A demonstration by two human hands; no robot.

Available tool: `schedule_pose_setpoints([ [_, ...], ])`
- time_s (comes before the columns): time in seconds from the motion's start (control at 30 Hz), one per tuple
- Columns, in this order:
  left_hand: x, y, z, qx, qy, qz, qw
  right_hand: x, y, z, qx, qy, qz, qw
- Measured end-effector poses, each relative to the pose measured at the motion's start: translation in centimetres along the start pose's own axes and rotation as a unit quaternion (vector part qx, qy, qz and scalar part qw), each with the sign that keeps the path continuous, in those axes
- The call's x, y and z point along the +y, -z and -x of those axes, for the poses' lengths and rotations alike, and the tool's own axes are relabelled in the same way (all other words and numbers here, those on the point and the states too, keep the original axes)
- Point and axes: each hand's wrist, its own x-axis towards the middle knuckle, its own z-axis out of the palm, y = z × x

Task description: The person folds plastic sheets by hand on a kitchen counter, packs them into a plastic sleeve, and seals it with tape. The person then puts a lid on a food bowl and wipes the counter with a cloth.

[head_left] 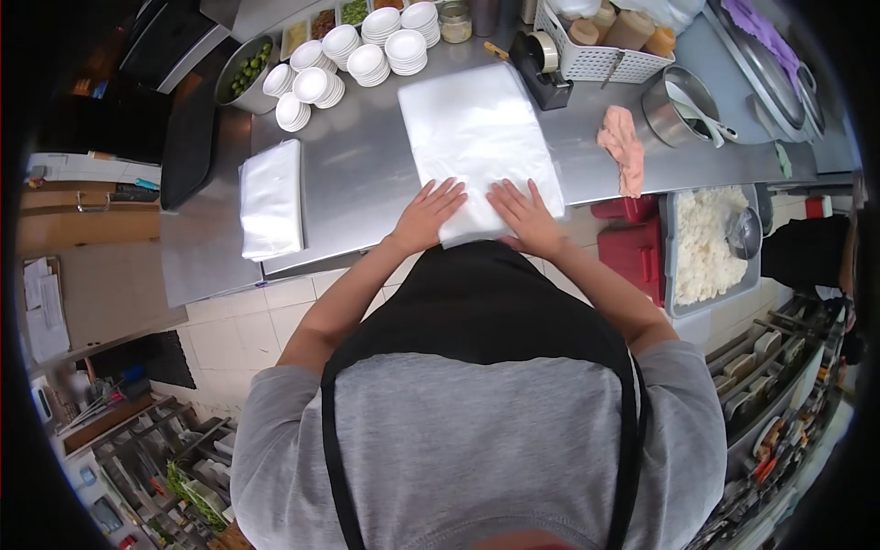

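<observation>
A large stack of clear plastic sheets or bags (472, 119) lies on the steel counter in front of me; I cannot tell which of the two it is. My left hand (429, 215) rests flat on the stack's near left part, fingers stretched out. On its near right part lies my right hand (527, 218), also flat with the fingers spread. Neither hand grips anything. Off to the left, a smaller folded stack of clear plastic (272, 202) sits near the counter's front edge, apart from my hands.
Stacks of small white dishes (367, 64) stand at the back beside a pot of green fruit (246, 73). Behind the plastic is a tape dispenser (541, 69). To the right are a pink cloth (622, 151), a metal pot (674, 110) and a tub of rice (701, 247).
</observation>
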Motion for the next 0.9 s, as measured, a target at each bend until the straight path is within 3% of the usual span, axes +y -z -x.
schedule_pose_setpoints([
  [0.1,-1.0,0.1,-0.4,0.018,0.003,0.044,0.999,0.2,-0.8,-1.2,0.102,-0.034,-0.033,0.994],
  [0.27,-1.5,2.0,1.1,-0.004,-0.001,0.119,0.993,1.9,0.3,-0.7,0.159,-0.001,0.018,0.987],
  [0.33,-1.2,2.7,2.0,-0.009,-0.061,0.082,0.995,1.3,0.9,-0.1,0.113,0.032,-0.023,0.993],
  [0.57,-3.5,-0.1,1.7,0.041,-0.01,0.005,0.999,0.6,2.6,1.8,0.066,0.045,-0.104,0.991],
  [0.63,-3.6,0.0,1.7,0.047,-0.016,0.047,0.998,0.9,3.2,2.4,-0.017,0.137,-0.094,0.986],
  [0.67,-3.9,-0.1,1.9,0.046,-0.015,0.047,0.998,1.3,3.7,2.7,-0.017,0.138,-0.095,0.986],
  [0.77,-5.0,-0.2,2.2,0.024,-0.027,0.081,0.996,3.5,5.9,3.1,-0.231,0.07,0.044,0.97],
  [0.8,-4.9,0.0,2.1,0.029,-0.019,0.102,0.994,5.0,5.1,3.4,-0.23,0.069,0.043,0.97],
  [0.87,-4.8,0.1,2.0,0.034,-0.01,0.124,0.992,7.6,3.4,3.8,-0.071,0.014,0.001,0.997],
  [0.9,-4.8,0.1,2.0,0.035,-0.008,0.13,0.991,7.6,3.3,3.0,-0.07,0.014,0.0,0.997],
])
